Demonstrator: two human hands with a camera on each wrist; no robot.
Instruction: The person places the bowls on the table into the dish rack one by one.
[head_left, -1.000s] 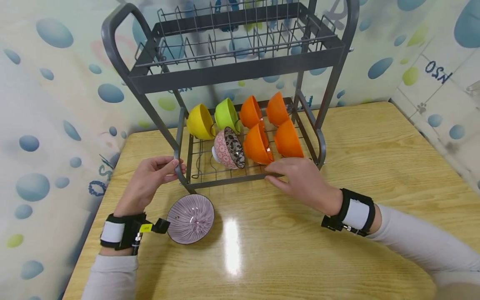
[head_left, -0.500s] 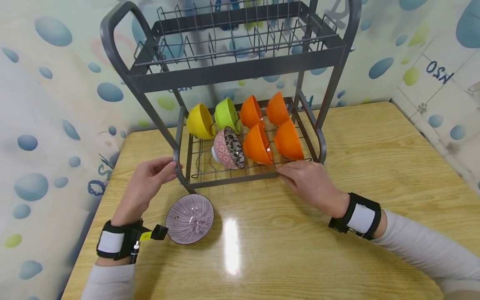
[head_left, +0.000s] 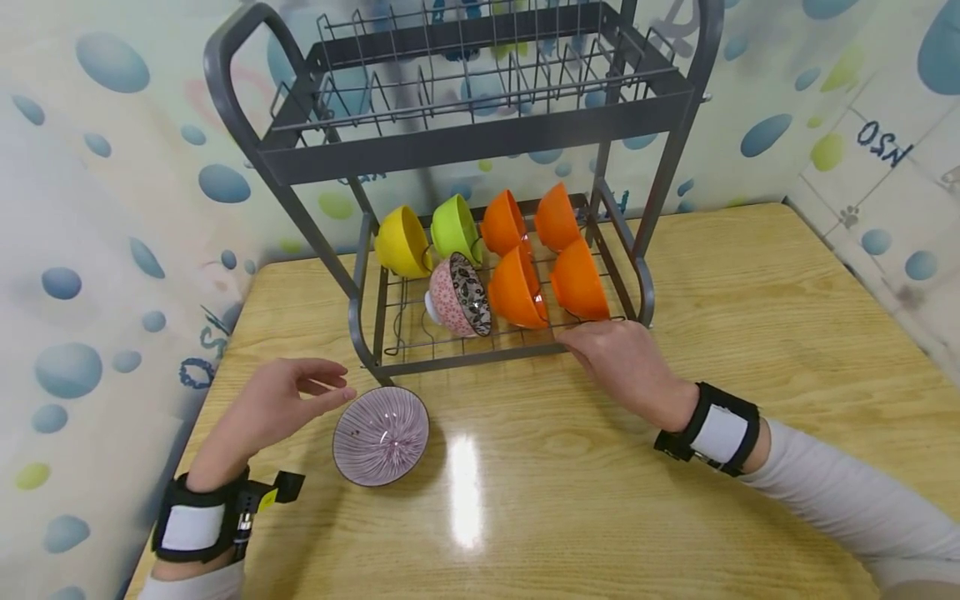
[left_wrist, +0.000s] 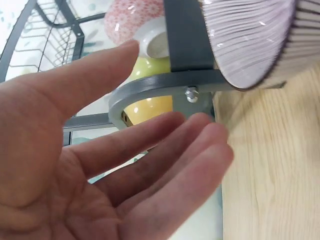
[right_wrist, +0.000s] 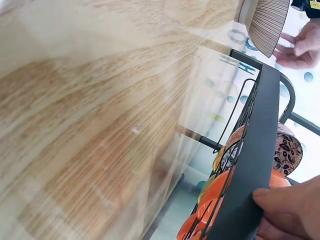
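Note:
My left hand is beside the purple striped bowl, its fingers apart and holding nothing. That bowl stands upright on the table just in front of the rack's left leg. With thumb and fingers my right hand pinches the front rail of the grey dish rack; the right wrist view shows the thumb on the rail. On the rack's lower tier, tilted on their sides, are a pink floral bowl, a yellow bowl, a green bowl and several orange bowls.
Above, the rack's upper wire tier overhangs the bowls. The wooden table reaches to a patterned wall at the left and back, and another wall at the right.
My left hand has let go of the rack's left side and come down toward the purple bowl. My right hand has slid slightly right along the front rail. The bowls have stayed put.

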